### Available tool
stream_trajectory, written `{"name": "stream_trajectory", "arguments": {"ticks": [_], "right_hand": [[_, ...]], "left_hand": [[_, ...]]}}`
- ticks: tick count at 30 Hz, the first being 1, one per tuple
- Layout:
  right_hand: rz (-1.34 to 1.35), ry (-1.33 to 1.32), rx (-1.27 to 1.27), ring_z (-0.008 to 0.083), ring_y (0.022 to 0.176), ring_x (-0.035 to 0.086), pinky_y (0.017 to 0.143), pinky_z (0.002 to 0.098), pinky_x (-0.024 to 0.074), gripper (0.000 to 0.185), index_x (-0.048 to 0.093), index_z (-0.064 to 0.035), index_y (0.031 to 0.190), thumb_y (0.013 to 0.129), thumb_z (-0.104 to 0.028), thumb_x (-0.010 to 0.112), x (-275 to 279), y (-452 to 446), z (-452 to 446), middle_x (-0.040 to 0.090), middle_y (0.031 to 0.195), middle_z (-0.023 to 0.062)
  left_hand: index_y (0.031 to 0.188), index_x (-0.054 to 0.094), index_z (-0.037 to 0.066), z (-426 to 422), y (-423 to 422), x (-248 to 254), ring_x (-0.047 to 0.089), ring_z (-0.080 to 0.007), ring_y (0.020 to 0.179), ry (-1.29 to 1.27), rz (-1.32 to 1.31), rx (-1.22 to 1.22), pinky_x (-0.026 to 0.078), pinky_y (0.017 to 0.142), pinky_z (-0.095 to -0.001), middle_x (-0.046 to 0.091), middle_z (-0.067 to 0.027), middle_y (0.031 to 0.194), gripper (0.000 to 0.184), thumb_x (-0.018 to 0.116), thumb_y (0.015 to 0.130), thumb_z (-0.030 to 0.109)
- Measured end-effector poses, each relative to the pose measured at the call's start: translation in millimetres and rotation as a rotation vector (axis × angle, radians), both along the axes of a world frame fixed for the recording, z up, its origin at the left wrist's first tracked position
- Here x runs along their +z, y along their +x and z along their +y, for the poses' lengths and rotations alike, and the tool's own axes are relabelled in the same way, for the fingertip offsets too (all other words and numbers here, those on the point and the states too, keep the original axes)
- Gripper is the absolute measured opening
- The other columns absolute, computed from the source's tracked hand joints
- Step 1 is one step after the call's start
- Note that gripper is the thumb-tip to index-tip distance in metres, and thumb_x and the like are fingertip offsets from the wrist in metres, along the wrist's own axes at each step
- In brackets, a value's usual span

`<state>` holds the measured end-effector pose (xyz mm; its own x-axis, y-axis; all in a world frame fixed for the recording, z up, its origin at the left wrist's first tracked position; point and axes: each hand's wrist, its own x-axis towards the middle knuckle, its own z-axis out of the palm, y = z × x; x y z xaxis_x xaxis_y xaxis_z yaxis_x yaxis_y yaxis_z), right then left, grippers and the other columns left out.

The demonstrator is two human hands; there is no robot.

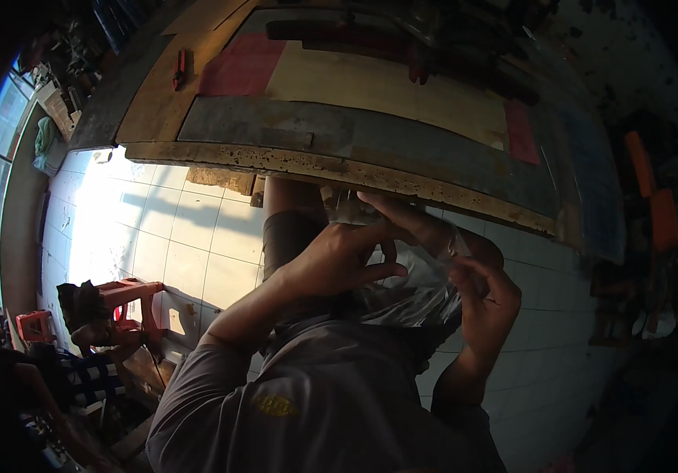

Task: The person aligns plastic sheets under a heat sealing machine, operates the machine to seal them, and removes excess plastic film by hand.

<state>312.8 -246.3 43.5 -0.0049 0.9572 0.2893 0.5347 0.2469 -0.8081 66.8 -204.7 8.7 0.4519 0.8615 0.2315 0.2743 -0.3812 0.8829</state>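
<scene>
"While you watch the hands, where's the clear plastic (419,296)?"

"Over the lap, below the worktop (339,167)'s near edge; the right hand (493,301) pinches it; the left hand (325,258) curls loosely, its grip unclear."

"And the step?"

"Adjusting it, I'd judge; thin film calls for gentleness; tiled floor (191,229) below, red stool (139,290) leftward."

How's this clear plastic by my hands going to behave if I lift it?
Probably floppy: the plastic hangs in loose creases beside your right hand. It should be light for its size, since it looks thin and see-through. Its glossy shine suggests it might be slippery.
</scene>
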Motion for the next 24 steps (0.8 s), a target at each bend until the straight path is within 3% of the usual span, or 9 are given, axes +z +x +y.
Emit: {"name": "stream_trajectory", "arguments": {"ticks": [2, 3, 6, 7, 10, 13, 16, 20, 24], "right_hand": [[0.011, 0.008, 0.001, 0.0147, 0.079, 0.073, 0.072, 0.0257, 0.0527, 0.012, 0.077, -0.0004, 0.099, 0.090, -0.006, 0.077, 0.9, 6.6, 2.5, 0.077, 0.087, 0.0085], [0.015, 0.023, 0.008, 0.0150, 0.078, 0.073, 0.072, 0.0256, 0.0526, 0.012, 0.076, -0.0001, 0.099, 0.090, -0.007, 0.077, 0.0, 10.1, 4.0, 0.077, 0.087, 0.0089], [0.043, 0.053, 0.040, 0.0151, 0.077, 0.071, 0.071, 0.0262, 0.0523, 0.013, 0.076, 0.0008, 0.099, 0.091, -0.009, 0.077, 0.5, 13.8, 5.7, 0.076, 0.087, 0.0094], [0.058, 0.064, 0.052, 0.0150, 0.076, 0.071, 0.070, 0.0265, 0.0522, 0.013, 0.076, 0.0011, 0.099, 0.091, -0.009, 0.077, 1.5, 14.0, 6.8, 0.076, 0.086, 0.0095], [0.071, 0.086, 0.100, 0.0133, 0.074, 0.069, 0.066, 0.0265, 0.0501, 0.014, 0.076, 0.0013, 0.098, 0.091, -0.011, 0.077, 7.4, 28.6, 3.9, 0.074, 0.083, 0.0083], [0.085, 0.255, 0.126, 0.0137, 0.070, 0.061, 0.059, 0.0260, 0.0427, 0.024, 0.075, 0.0027, 0.095, 0.093, -0.021, 0.076, 7.6, 43.6, 6.5, 0.070, 0.078, 0.0084], [0.097, 0.303, 0.062, 0.0144, 0.069, 0.056, 0.057, 0.0260, 0.0398, 0.036, 0.073, 0.0038, 0.093, 0.095, -0.032, 0.074, 11.5, 61.5, 4.1, 0.066, 0.074, 0.0088], [0.063, 0.368, -0.038, 0.0154, 0.070, 0.053, 0.061, 0.0272, 0.0396, 0.046, 0.070, 0.0040, 0.089, 0.097, -0.042, 0.069, 14.2, 87.7, 4.6, 0.061, 0.072, 0.0081], [0.139, 0.327, -0.023, 0.0167, 0.070, 0.053, 0.067, 0.0292, 0.0406, 0.046, 0.066, 0.0040, 0.092, 0.099, -0.041, 0.066, 10.2, 100.7, 3.7, 0.058, 0.076, 0.0072]], "left_hand": [[0.123, 0.066, 0.007, 0.1, -9.2, -6.2, 0.064, -0.0092, 0.062, -0.104, 0.017, 0.066, 0.051, 0.058, -0.0267, 0.070, -0.0004, 0.076, 0.049, 0.087, 0.080, 0.014], [0.136, 0.055, 0.008, 0.8, -13.9, -15.9, 0.063, -0.0080, 0.062, -0.123, 0.035, 0.082, 0.049, 0.058, -0.0254, 0.068, 0.0013, 0.074, 0.070, 0.090, 0.076, 0.015], [0.144, 0.045, 0.008, 1.0, -20.6, -26.1, 0.061, -0.0073, 0.062, -0.162, -0.035, 0.158, 0.048, 0.059, -0.0243, 0.066, 0.0022, 0.071, 0.085, 0.093, 0.074, 0.015], [0.156, 0.030, 0.007, 1.9, -25.7, -27.5, 0.061, -0.0071, 0.063, -0.145, 0.026, 0.143, 0.048, 0.061, -0.0230, 0.066, 0.0022, 0.072, 0.105, 0.093, 0.072, 0.013], [0.162, 0.023, 0.015, 0.9, -30.3, -27.6, 0.063, -0.0162, 0.059, -0.080, 0.021, 0.234, 0.050, 0.059, -0.0304, 0.069, -0.0015, 0.075, 0.111, 0.092, 0.075, 0.023], [0.164, 0.019, 0.020, 6.0, -39.0, -21.1, 0.065, -0.0164, 0.061, -0.062, 0.104, 0.226, 0.052, 0.061, -0.0314, 0.070, -0.0013, 0.076, 0.116, 0.091, 0.074, 0.022], [0.162, 0.031, 0.020, 7.4, -41.2, -6.8, 0.062, -0.0090, 0.068, -0.143, 0.126, 0.243, 0.052, 0.067, -0.0267, 0.068, 0.0021, 0.075, 0.106, 0.089, 0.074, 0.009], [0.149, 0.052, 0.017, 9.8, -49.6, 1.3, 0.065, -0.0121, 0.070, -0.157, 0.114, 0.283, 0.054, 0.069, -0.0297, 0.070, 0.0010, 0.082, 0.077, 0.084, 0.079, 0.009], [0.114, 0.072, 0.011, 17.5, -61.7, -16.7, 0.068, -0.0147, 0.078, -0.023, 0.096, 0.227, 0.054, 0.074, -0.0300, 0.071, -0.0003, 0.087, 0.034, 0.082, 0.082, 0.009]]}}
